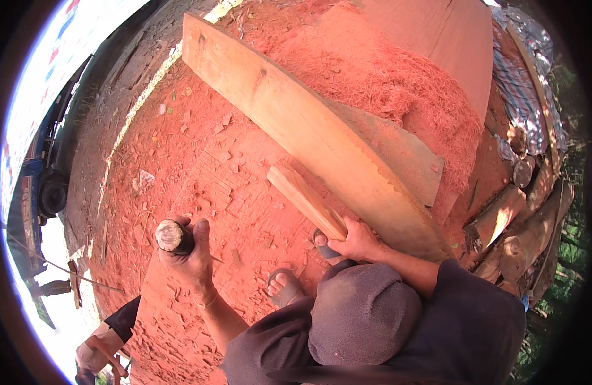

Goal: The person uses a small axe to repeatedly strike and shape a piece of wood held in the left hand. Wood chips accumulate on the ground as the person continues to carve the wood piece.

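The left hand (pixel 194 263) is at the left side, its palm curved and its fingers bent in a firm grasp; the thumb (pixel 202 232) stretches toward the far side. The left forearm (pixel 224 321) is bare and rises from the near edge, leaning to the left. The right hand (pixel 359 241) is farther right, with the fingers bent down and closed in a grip. The right forearm (pixel 408 264) comes bare from the right, out of a dark sleeve (pixel 479 308). Between the hands, the toes of the left foot (pixel 282 280) and right foot (pixel 320 239) are seen.
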Motion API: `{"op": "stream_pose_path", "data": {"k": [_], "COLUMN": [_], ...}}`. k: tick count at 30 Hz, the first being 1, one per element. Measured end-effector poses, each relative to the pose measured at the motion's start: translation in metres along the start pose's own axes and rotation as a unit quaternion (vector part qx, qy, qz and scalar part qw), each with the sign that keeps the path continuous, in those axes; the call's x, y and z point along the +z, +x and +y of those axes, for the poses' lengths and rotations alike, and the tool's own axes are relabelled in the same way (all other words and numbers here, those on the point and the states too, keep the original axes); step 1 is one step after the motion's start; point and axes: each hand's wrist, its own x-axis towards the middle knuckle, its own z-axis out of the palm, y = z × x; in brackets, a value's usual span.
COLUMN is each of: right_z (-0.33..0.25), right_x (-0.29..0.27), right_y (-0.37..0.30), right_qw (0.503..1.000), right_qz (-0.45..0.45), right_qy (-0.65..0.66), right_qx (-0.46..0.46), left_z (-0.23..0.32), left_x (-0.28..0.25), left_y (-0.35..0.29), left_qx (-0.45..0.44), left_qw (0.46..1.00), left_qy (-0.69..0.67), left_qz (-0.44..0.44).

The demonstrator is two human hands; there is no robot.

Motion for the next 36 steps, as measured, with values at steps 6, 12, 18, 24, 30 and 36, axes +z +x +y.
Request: {"op": "stream_pose_path", "data": {"k": [6, 12, 18, 24, 30, 36], "right_z": [0.004, 0.001, -0.006, -0.002, 0.01, 0.018], "right_x": [0.004, 0.004, -0.005, -0.001, 0.007, 0.011], "right_y": [0.002, 0.002, 0.0, 0.002, 0.009, 0.013], "right_qw": [1.0, 1.0, 0.999, 0.998, 0.999, 0.999], "right_qz": [0.003, 0.009, 0.017, 0.007, 0.007, 0.001], "right_qy": [0.001, -0.007, 0.027, 0.053, 0.03, 0.031], "right_qx": [0.016, 0.01, -0.017, -0.015, -0.02, -0.009], "left_z": [0.091, 0.197, 0.194, 0.197, 0.202, 0.204], "left_x": [-0.053, -0.099, -0.082, -0.092, -0.098, -0.098], "left_y": [0.006, -0.008, -0.035, -0.052, -0.062, -0.063], "left_qx": [0.23, 0.515, 0.606, 0.612, 0.6, 0.588], "left_qw": [0.854, 0.703, 0.687, 0.701, 0.719, 0.733], "left_qy": [-0.251, -0.049, 0.004, 0.029, 0.05, 0.059], "left_qz": [-0.393, -0.488, -0.401, -0.366, -0.347, -0.335]}}
